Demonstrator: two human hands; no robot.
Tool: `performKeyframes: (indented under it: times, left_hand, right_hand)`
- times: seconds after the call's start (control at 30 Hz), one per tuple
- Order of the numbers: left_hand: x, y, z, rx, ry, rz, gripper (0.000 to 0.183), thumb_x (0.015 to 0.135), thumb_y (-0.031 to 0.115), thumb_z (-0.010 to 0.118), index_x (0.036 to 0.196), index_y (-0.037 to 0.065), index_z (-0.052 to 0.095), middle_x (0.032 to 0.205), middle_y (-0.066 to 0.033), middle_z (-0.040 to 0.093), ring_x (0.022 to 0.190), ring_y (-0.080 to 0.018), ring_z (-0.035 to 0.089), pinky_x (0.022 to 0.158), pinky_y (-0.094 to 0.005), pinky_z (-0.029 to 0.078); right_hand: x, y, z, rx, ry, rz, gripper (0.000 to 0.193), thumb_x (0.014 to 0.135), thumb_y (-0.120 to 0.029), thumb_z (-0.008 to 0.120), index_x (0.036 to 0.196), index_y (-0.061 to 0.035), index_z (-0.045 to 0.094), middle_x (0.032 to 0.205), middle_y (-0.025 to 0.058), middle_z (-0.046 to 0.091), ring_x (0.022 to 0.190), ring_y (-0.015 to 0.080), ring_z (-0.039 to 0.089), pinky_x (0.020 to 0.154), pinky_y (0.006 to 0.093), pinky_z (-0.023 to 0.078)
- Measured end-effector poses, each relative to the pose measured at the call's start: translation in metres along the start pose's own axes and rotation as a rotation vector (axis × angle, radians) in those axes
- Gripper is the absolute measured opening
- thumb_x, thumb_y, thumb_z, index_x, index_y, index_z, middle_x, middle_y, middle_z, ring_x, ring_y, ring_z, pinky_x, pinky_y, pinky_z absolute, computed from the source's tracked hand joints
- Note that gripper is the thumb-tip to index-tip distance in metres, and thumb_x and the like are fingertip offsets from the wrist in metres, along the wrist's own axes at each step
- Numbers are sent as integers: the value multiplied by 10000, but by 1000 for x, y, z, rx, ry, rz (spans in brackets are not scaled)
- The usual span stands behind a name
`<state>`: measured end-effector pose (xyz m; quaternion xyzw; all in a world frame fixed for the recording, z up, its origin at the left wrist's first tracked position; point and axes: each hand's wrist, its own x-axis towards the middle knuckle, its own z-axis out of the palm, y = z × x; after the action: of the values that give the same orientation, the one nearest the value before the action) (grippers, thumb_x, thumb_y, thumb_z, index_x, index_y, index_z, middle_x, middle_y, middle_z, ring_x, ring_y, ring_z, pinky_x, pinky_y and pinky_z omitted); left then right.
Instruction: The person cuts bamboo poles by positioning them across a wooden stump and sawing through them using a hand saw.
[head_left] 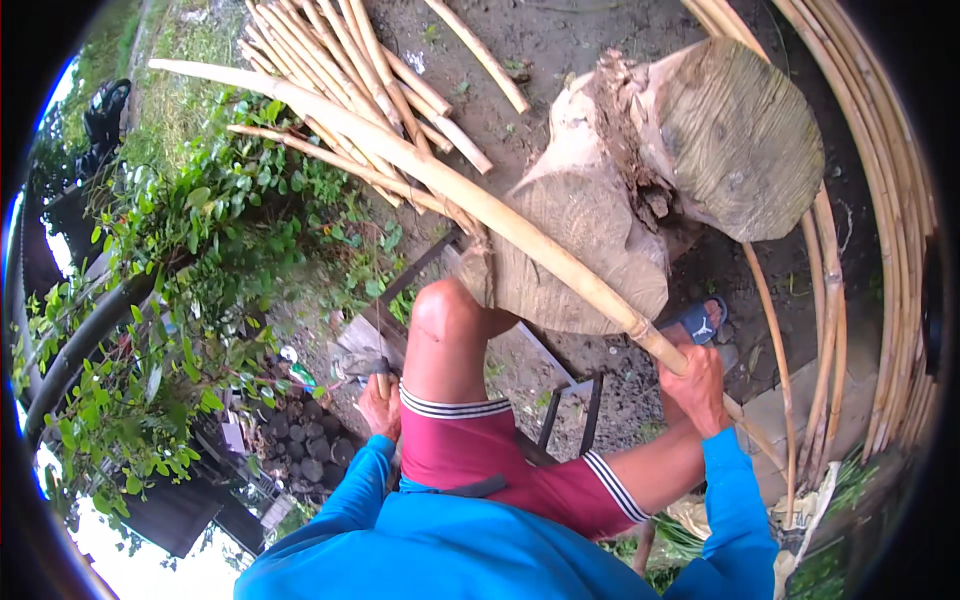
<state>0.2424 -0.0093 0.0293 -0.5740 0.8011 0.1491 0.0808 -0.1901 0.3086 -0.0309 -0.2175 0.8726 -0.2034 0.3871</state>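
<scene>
My right hand [693, 388] is wrapped round a long, pale bamboo pole [500, 215]. The pole slants from the upper left across the near part of a sawn tree stump [580, 250], and its short end runs on past my fist to the lower right. Beside my left knee, my left hand [380, 408] is closed round the short wooden handle [383, 378] of a tool. What joins that handle is thin and blends into the grey ground, so its kind is unclear.
A pile of cut bamboo poles [345, 75] lies at the far left. Long bent poles [885, 200] curve down the right side. Leafy bushes [170, 330] fill the left. A sandalled foot [698, 320] is near the stump, and dark metal bars [570, 410] stand between my legs.
</scene>
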Motion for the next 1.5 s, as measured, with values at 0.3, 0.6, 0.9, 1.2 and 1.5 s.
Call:
performKeyframes:
  times: [0.3,0.6,0.9,1.2,1.5]
  left_hand:
    - [10,12,-10,-123,-152,-84,268,917,284,703,962,20,681,746,-166,671,677,-270,655,661,-415,511]
    - [2,-4,-26,-549,-141,-46,265,940,242,715,884,-6,642,655,-34,566,589,-141,532,537,-351,426]
    - [48,95,-43,-707,-138,414,192,937,179,719,998,23,624,720,-151,635,615,-259,653,590,-377,501]
    - [137,207,-33,-622,-223,620,332,1017,334,629,942,22,542,732,-259,625,747,-490,663,621,-519,480]
    - [164,214,-16,-711,-409,480,457,1044,424,564,916,-12,615,699,-169,574,664,-288,581,658,-449,461]
  right_hand:
    - [-7,-1,0,-39,48,56,232,801,-212,729,701,-8,685,720,275,645,721,488,658,622,522,523]
    - [17,-124,-42,12,164,-56,353,883,-312,741,772,15,668,738,260,648,781,486,654,656,514,519]
    - [56,-168,4,-227,636,-263,500,863,-412,798,960,40,607,1079,274,571,960,456,590,853,530,512]
    - [22,-156,14,-274,709,-79,607,819,-491,823,1141,-47,563,1274,181,540,1165,397,556,926,533,467]
    - [-24,-52,5,-381,662,-5,395,845,-346,780,1041,-46,612,1008,219,668,977,435,655,821,565,502]
